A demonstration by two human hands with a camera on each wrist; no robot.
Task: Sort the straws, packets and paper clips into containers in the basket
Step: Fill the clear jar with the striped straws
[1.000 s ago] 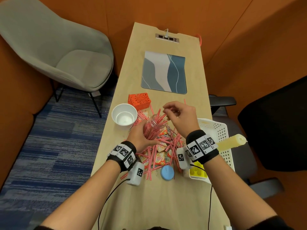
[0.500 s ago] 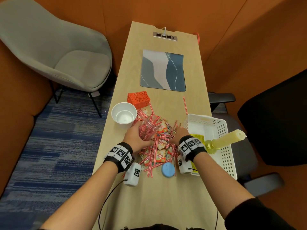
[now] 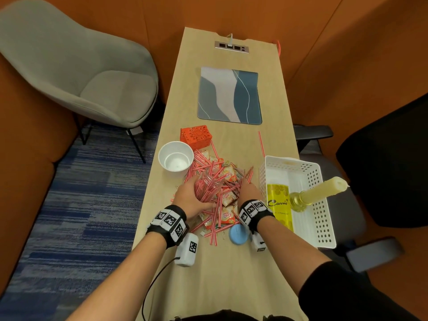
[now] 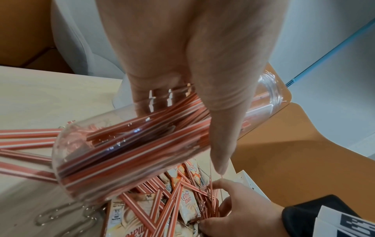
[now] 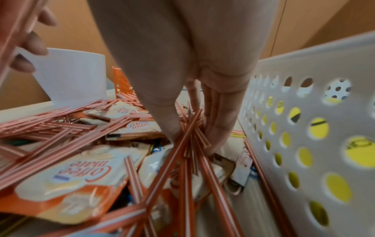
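Even, soft indoor light falls from overhead, leaving only faint shadows on the table [image 3: 231,262]. The head view is sharp at the centre, with wide-angle bending that stretches the walls and chairs at the edges. Small white glints sit on the clear jar [image 4: 142,136] in the left wrist view. The right wrist view is smeared: the straws [image 5: 182,160] and the basket [image 5: 304,128] look blurred.

Both forearms are bare, each wrist wearing a black band [image 3: 168,222] of square markers, a white cabled camera box [image 3: 186,250] slung under it.
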